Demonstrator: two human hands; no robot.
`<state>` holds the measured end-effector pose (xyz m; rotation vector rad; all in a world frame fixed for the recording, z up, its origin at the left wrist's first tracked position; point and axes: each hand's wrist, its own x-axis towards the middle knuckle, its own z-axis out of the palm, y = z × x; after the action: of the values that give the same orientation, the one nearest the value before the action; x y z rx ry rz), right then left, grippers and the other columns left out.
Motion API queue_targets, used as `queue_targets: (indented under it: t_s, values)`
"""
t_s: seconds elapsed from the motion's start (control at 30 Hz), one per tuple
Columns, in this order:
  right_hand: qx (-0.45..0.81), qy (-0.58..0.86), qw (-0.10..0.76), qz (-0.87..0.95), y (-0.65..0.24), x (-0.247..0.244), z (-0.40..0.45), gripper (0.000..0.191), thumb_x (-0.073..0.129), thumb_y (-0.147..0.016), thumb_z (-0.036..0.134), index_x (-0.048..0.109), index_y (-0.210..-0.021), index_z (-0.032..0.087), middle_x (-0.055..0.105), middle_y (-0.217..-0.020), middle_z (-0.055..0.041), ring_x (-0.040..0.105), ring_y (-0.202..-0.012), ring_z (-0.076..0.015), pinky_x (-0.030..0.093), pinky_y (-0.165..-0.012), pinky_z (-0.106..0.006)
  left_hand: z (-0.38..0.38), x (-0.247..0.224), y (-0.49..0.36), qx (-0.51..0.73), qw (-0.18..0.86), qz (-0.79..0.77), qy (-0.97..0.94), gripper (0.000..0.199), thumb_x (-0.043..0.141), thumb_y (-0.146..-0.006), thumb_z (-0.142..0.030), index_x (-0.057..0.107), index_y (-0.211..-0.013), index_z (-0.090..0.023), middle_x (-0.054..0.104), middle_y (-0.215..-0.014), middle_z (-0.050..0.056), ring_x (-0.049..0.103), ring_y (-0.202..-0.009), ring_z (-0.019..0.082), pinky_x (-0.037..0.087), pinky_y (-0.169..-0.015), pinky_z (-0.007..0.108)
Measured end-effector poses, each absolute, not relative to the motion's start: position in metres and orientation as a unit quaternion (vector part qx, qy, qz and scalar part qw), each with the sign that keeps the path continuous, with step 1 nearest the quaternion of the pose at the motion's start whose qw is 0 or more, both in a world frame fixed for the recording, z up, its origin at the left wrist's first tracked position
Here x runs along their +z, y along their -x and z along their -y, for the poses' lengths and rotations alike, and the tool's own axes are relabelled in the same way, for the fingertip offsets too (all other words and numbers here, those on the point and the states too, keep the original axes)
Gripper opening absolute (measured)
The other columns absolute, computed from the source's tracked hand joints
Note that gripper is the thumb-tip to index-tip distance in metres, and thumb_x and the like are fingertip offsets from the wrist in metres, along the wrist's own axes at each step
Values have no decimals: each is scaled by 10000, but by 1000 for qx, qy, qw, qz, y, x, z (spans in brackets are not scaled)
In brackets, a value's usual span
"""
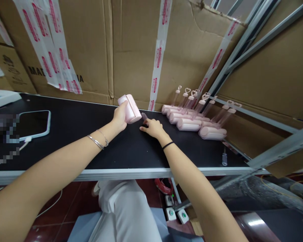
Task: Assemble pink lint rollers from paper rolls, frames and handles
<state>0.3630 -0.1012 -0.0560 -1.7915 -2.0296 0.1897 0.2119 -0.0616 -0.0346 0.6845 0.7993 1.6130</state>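
Brown cardboard [133, 50] is being used like a wall behind a black table [133, 154], and strips of white tape with red marks [159, 57] are being shown on it. One pink plastic case [132, 109] is being held up over the middle of the table by the left hand [120, 117], with its fingers curled around it. Just beside that case, a small see-through piece [143, 116] is being met by the half-curled right hand [154, 128]; whether it is being pinched or only touched cannot be told. To the right, a bunch of pink cases with clear tubes and heart-shaped tops [189, 124] is being kept together on the table. Those look like the done ones, so a good part seems to be being finished. No heart top is being seen on the held case, so that one is likely being worked on and not yet done. How many more are being left cannot be told. Near the front edge, a little clear-handled tool [224, 158], maybe a screwdriver, is being touched by neither hand.
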Motion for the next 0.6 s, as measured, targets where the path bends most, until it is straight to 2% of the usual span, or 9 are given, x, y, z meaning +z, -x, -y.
queue_targets:
  t_s: [0.03, 0.1, 0.2, 0.33, 0.43, 0.6]
  values:
    - [68, 643, 226, 728, -365, -57, 100, 224, 621, -774, 296, 619, -986, 222, 640, -1064, -107, 572, -1065, -302, 440, -918, -477, 60, -35, -211, 689, 567, -345, -292, 250, 637, -786, -335, 589, -949, -152, 678, -833, 64, 663, -802, 195, 546, -722, 294]
    - [86, 640, 311, 697, -370, -57, 96, 164, 560, -784, 186, 565, -945, 218, 651, -887, -55, 625, -896, -214, 485, -832, -374, 59, -36, -211, 690, 567, -336, -297, 242, 624, -789, -329, 587, -943, -146, 678, -851, 73, 666, -817, 201, 548, -738, 305]
    - [171, 599, 498, 604, -381, -51, 89, 184, 567, -777, 257, 487, -938, 221, 606, -712, 25, 611, -628, -141, 497, -634, -285, 59, -37, -210, 687, 572, -326, -307, 247, 620, -781, -334, 586, -931, -142, 676, -884, 83, 668, -838, 209, 549, -770, 329]
    - [286, 430, 715, 471, -393, -34, 89, 287, 673, -656, 280, 502, -873, 202, 568, -652, 75, 577, -541, -80, 455, -506, -194, 58, -39, -209, 679, 569, -330, -326, 270, 647, -744, -331, 585, -924, -140, 672, -900, 91, 666, -839, 218, 548, -779, 356]
    - [335, 343, 784, 395, -397, -24, 95, 317, 714, -618, 282, 546, -873, 200, 562, -654, 88, 551, -536, -55, 454, -485, -175, 59, -40, -210, 678, 558, -345, -332, 305, 672, -714, -340, 581, -928, -144, 669, -884, 84, 660, -820, 216, 544, -761, 355]
    - [394, 276, 821, 308, -398, -20, 99, 270, 719, -652, 336, 507, -753, 204, 509, -583, 105, 510, -509, -45, 485, -490, -182, 63, -42, -214, 659, 576, -320, -361, 331, 675, -708, -360, 577, -946, -153, 677, -853, 78, 659, -819, 212, 532, -764, 349]
